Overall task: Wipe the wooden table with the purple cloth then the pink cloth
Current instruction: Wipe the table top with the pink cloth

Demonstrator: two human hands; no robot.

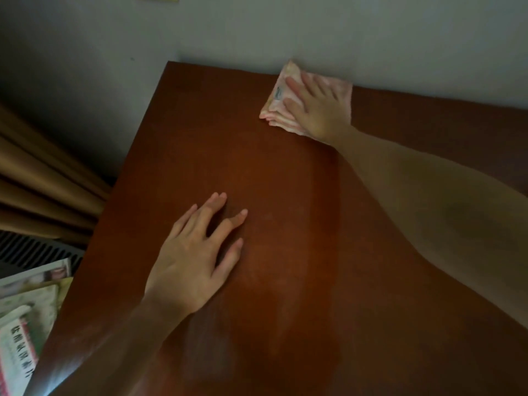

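A reddish-brown wooden table (285,172) fills most of the view. At its far edge, against the wall, lies a folded pink cloth (278,102). My right hand (314,107) presses flat on that cloth with its fingers straight and spread. My left hand (200,252) rests flat on the bare tabletop nearer to me, fingers spread, holding nothing. No purple cloth is in view.
A grey wall (343,38) runs along the table's far edge. Tan curtains (43,181) hang at the left, with a vent grille (34,250) below them. Papers and printed packets (25,324) lie beside the table's left edge.
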